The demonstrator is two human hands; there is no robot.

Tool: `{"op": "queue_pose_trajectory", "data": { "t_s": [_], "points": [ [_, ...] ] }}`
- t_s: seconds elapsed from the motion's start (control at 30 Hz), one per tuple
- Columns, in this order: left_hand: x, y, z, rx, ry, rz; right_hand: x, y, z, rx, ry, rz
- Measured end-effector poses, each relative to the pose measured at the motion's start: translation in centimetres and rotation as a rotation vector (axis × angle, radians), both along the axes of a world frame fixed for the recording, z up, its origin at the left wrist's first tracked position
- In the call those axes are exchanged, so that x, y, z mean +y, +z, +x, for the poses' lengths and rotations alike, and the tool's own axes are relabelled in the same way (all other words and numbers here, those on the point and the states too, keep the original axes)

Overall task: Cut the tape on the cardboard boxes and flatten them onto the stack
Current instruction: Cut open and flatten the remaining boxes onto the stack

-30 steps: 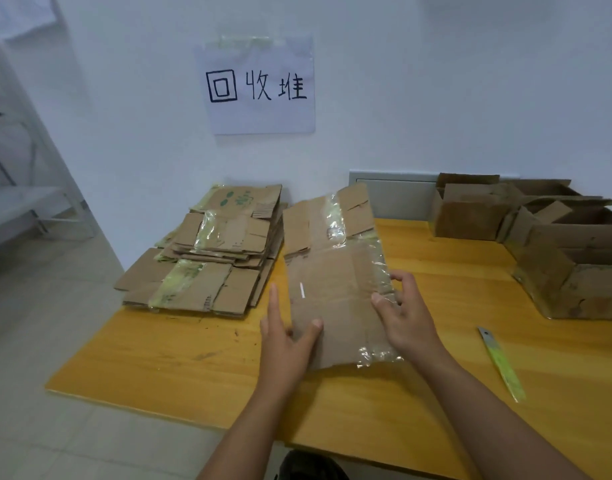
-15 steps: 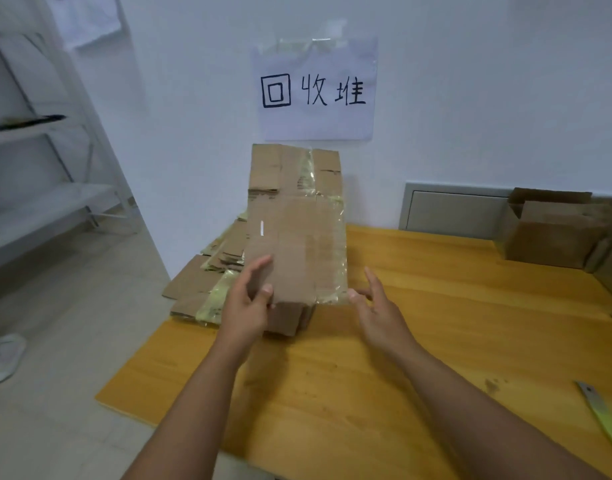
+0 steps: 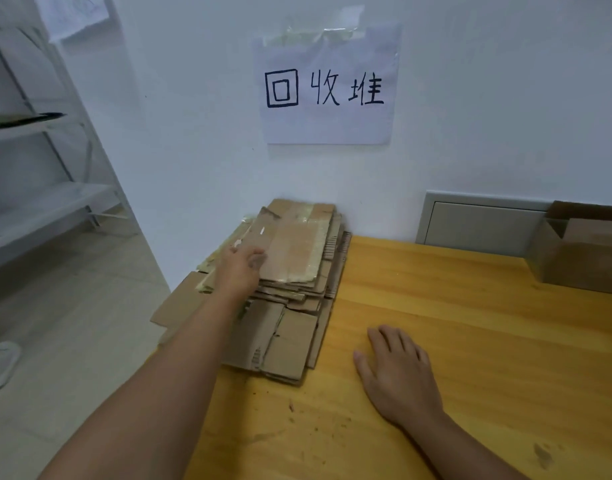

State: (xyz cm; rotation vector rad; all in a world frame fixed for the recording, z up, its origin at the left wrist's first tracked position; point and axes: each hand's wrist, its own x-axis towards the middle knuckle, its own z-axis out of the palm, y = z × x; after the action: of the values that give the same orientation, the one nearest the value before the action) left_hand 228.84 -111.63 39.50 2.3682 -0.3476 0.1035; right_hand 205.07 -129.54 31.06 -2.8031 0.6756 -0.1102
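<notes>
The right hand (image 3: pixel 400 372) lies flat, fingers straight, on the wooden bench (image 3: pixel 471 341). Farther off, the left hand (image 3: pixel 240 268) rests on the flattened box (image 3: pixel 294 251) topping the stack (image 3: pixel 284 334) (its fingers are blurred, grip unclear) against the wall.

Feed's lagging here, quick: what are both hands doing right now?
Left hand: on the top flattened box of the stack; grip cannot be told, fingers blurred.
Right hand: open, flat on the table, holding nothing.

Bare yellow wooden tabletop (image 3: pixel 471 323) between flattened brown cardboard stack (image 3: pixel 290 320) and open brown cardboard box (image 3: pixel 581 258); white wall (image 3: pixel 488 98) behind.
</notes>
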Motion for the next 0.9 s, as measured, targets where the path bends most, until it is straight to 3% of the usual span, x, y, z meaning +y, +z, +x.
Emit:
{"op": "queue_pose_trajectory", "data": {
  "t_s": [0.07, 0.17, 0.27, 0.37, 0.77, 0.9],
  "points": [
    [-0.8, -0.7, -0.1, -0.139, 0.114, 0.207, 0.0, 0.1, 0.1, 0.009, -0.001, -0.002],
    [-3.1, -1.2, -1.1, -0.276, 0.039, 0.248, 0.1, 0.1, 0.1, 0.015, 0.002, 0.007],
    [-5.6, -2.1, -1.7, -0.154, -0.116, 0.330, 0.1, 0.2, 0.0, 0.017, 0.009, 0.016],
    [-6.6, -3.3, -1.4, -0.033, -0.139, 0.428, 0.1, 0.3, -0.1, 0.017, 0.010, 0.030],
    [-6.7, -2.7, -0.5, 0.081, -0.173, 0.478, 0.2, 0.7, -0.2, 0.015, 0.017, 0.045],
    [-6.5, -1.4, -1.9, -0.038, -0.185, 0.413, 0.0, 0.5, -0.1, -0.010, 0.018, 0.039]
  ]
}}
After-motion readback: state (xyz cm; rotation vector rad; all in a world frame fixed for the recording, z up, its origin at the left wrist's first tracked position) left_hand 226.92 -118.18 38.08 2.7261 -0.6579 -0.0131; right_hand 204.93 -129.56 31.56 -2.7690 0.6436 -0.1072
